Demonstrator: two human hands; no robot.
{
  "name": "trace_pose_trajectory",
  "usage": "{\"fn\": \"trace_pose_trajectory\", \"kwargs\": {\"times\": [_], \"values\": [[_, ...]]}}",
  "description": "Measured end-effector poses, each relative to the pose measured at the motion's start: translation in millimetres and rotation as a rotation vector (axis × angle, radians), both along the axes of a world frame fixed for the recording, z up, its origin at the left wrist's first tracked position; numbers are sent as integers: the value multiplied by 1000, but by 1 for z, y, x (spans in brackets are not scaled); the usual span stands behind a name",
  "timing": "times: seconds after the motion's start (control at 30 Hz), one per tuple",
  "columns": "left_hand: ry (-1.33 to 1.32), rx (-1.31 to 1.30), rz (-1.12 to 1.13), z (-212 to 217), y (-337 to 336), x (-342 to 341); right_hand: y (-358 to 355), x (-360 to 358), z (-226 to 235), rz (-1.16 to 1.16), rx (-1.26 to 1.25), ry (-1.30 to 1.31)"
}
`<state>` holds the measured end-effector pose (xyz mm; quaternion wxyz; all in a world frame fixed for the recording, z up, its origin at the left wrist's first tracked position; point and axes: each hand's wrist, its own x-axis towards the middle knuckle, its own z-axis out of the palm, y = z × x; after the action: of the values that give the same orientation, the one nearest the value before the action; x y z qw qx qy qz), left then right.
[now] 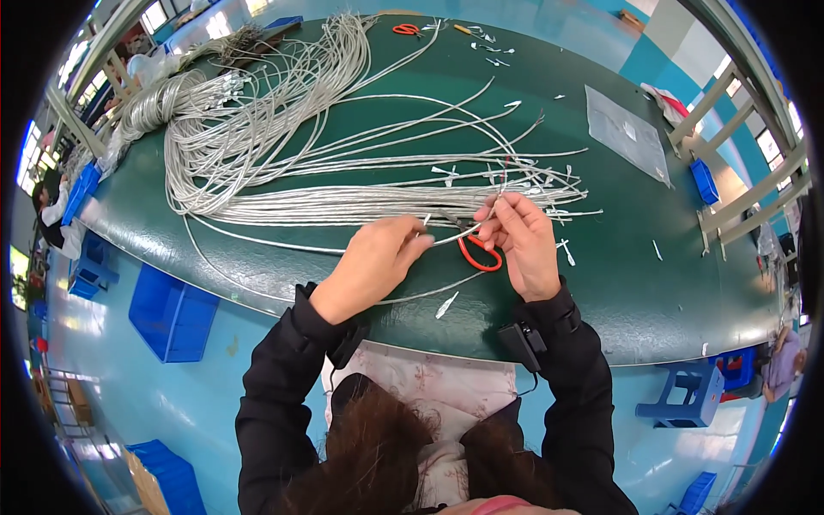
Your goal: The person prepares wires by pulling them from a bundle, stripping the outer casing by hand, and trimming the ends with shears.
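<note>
My right hand point(522, 245) is closed in a pinch on the end of a silvery cable point(459, 235), and thin wire ends stick up above the fingertips. To its left, my left hand point(373, 262) has its fingers drawn together over the same cable. A small white scrap point(426, 220) shows at the left fingertips; whether they grip it or the cable is hard to make out. Scissors with orange-red handles point(481, 254) lie just below the right hand, blades partly under the cable. A bundle of silvery cables point(343, 204) lies straight behind both hands.
More cables point(257, 112) pile up in loops at the back left of the green table point(669, 275). A clear plastic bag point(627, 133) lies at the right. Another pair of red-handled scissors point(406, 29) rests at the far edge, and white scraps are scattered about.
</note>
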<state>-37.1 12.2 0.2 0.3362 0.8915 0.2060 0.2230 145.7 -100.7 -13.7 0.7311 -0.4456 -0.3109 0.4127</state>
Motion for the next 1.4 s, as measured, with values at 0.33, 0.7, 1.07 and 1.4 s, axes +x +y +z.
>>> {"fn": "trace_pose_trajectory", "kwargs": {"times": [0.33, 0.7, 1.07, 1.4], "values": [[-58, 422, 34, -14, -8, -17, -2, 5, -4, -94, -73, -102], [-34, 716, 0, -7, -13, -27, -3, 22, -5, -65, -61, 166], [-32, 827, 62, 0, -11, -27, -9, 27, -2, -157, -88, 24], [-24, 840, 24, -1, -14, -24, -8, 25, -8, -346, 6, -121]]}}
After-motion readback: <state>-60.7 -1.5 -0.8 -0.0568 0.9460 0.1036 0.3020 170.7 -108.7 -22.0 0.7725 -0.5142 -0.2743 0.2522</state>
